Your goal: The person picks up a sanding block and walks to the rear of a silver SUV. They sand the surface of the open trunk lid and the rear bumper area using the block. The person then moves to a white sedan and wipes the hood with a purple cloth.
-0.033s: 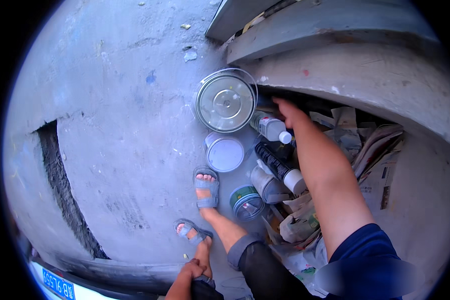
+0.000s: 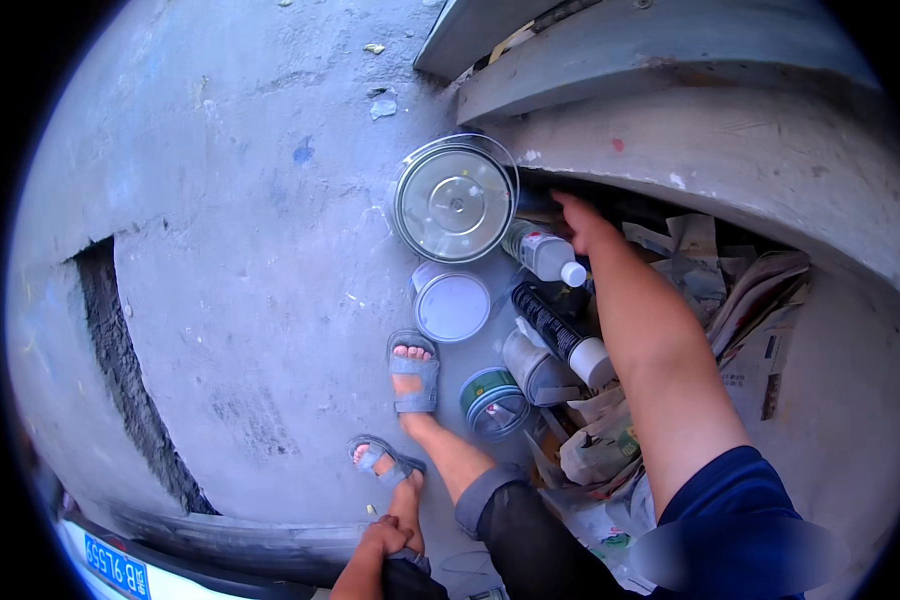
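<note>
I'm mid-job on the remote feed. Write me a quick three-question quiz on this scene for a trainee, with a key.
1. Which hand reaches toward the dark gap, beside the clear bottle?
2. True or false: in this view, the white-topped tub stands between the big round tin and the sandals.
3. Where is the left hand?
A. on the big round tin
B. at the person's lower leg
C. on the clear bottle

Key:
1. The right hand.
2. True.
3. B.
</note>
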Demonstrator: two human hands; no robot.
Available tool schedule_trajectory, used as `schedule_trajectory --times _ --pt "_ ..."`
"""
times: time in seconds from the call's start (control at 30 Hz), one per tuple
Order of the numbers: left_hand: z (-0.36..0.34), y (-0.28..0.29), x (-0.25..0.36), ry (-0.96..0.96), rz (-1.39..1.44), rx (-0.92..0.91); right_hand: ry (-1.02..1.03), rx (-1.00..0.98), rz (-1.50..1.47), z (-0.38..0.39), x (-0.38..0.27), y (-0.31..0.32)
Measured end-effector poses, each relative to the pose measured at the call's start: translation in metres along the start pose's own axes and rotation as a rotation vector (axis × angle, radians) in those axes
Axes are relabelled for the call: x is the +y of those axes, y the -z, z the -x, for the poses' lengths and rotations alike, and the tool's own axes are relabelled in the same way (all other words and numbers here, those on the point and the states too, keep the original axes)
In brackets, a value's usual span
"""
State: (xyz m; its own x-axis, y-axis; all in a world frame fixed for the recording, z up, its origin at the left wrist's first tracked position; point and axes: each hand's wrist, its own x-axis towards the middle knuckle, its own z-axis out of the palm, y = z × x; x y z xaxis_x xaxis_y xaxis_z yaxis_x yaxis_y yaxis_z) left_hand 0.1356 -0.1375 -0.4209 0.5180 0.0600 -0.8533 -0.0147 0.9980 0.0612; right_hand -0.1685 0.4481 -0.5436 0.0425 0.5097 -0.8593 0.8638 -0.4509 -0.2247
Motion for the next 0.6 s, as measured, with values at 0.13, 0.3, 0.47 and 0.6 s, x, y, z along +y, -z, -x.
schedule_trajectory --times 0.13,0.3,0.47,0.6 --pt "0.001 0.001 0.009 -0.014 -0.100 0.012 0.166 0.113 -0.225 -0.034 0.008 0.034" --pt "0.015 -0.015 0.001 -0.031 -0.091 0.085 0.317 0.082 -0.729 0.039 0.002 0.031" --pt "0.059 -0.017 0.022 -0.068 0.048 0.241 0.450 -0.043 -0.880 0.136 0.008 0.049" --pt "0.088 0.004 0.044 -0.375 0.342 0.571 0.411 -0.323 -0.794 0.227 0.034 0.047"
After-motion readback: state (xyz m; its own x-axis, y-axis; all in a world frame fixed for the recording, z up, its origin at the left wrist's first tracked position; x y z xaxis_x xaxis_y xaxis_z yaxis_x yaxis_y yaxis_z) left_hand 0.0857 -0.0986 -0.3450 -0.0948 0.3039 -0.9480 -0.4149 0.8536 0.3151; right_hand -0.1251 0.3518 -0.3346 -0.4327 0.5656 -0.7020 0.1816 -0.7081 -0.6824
